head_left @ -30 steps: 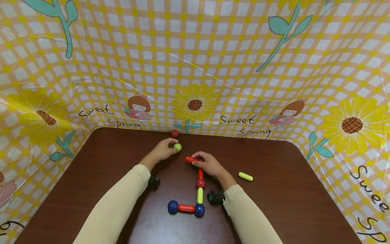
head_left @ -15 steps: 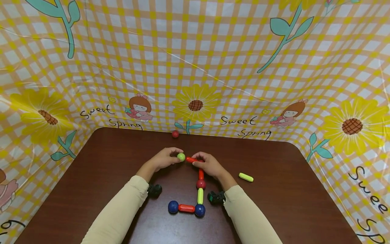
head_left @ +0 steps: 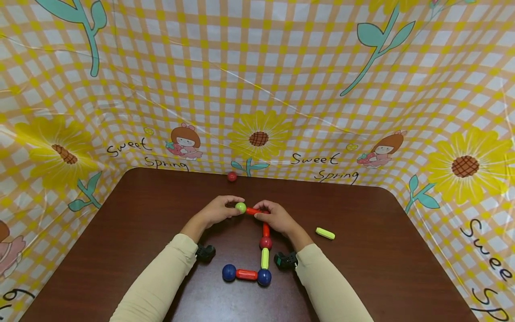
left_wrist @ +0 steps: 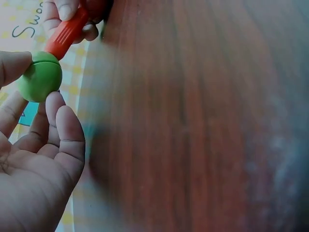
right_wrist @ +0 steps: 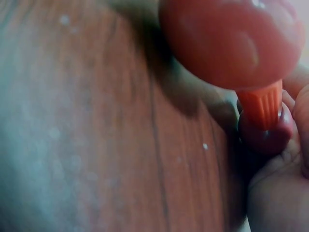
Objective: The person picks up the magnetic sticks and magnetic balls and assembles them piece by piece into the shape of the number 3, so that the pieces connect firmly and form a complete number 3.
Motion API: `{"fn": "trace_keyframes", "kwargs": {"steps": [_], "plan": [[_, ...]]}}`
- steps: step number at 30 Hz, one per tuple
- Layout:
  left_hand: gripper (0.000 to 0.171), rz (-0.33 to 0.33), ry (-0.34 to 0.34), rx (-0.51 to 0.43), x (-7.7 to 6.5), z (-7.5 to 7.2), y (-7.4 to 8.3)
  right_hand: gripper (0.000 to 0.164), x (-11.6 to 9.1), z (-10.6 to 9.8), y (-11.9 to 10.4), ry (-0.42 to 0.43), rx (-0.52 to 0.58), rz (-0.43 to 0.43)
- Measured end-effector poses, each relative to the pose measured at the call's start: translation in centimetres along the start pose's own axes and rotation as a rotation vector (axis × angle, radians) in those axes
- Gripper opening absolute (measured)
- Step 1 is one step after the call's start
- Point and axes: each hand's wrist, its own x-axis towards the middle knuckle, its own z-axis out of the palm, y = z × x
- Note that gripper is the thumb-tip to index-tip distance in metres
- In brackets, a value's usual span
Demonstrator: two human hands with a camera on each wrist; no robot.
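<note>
My left hand (head_left: 215, 211) pinches a light green ball (head_left: 240, 207) between thumb and fingers. The ball meets the tip of a red rod (head_left: 251, 210), and the left wrist view shows the two touching. At the rod's other end, my right hand (head_left: 278, 218) holds the rod and a red ball (right_wrist: 265, 137), mostly hidden in the head view. From there another red rod (head_left: 266, 230) runs toward me to a red ball (head_left: 265, 243). A yellow-green rod (head_left: 264, 259), a blue ball (head_left: 264, 277), a ribbed red rod (head_left: 246, 274) and a second blue ball (head_left: 229, 272) continue the chain.
A loose yellow-green rod (head_left: 325, 233) lies on the brown table (head_left: 382, 259) to the right. Near the back edge sits a loose red ball (head_left: 232, 176). A checked, flowered cloth (head_left: 257, 89) rises behind and along both sides.
My left hand has carried the green ball toward me and to the right, up against the red rod's tip. My right hand and the chain have stayed in place.
</note>
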Motion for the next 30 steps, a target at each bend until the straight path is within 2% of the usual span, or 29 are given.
{"fn": "trace_keyframes", "kwargs": {"steps": [3, 10, 15, 18, 23, 27, 30], "plan": [[0.041, -0.003, 0.003, 0.019, -0.2, 0.0, 0.1, 0.016, 0.0, 0.0, 0.0, 0.005, -0.015, 0.002], [0.036, 0.039, 0.016, 0.126, -0.7, 0.1, 0.4, 0.017, -0.1, 0.1, 0.0, 0.011, -0.027, 0.000], [0.036, 0.023, 0.017, 0.170, -0.7, 0.1, 0.3, 0.018, -0.1, 0.0, -0.1, 0.020, -0.030, -0.004], [0.036, 0.008, 0.008, 0.162, -0.7, 0.0, 0.1, 0.019, -0.1, 0.0, -0.2, 0.025, -0.034, -0.002], [0.038, -0.012, -0.001, 0.094, -0.6, -0.5, -0.5, 0.020, 0.0, -0.1, -0.1, 0.037, -0.014, 0.005], [0.040, -0.026, 0.000, 0.054, -0.7, -0.8, -0.8, 0.022, -0.1, -0.1, -0.2, 0.053, 0.046, 0.021], [0.039, -0.031, -0.007, 0.058, -0.6, -0.9, -1.0, 0.023, -0.3, -0.2, -0.1, 0.098, 0.096, 0.033]]}}
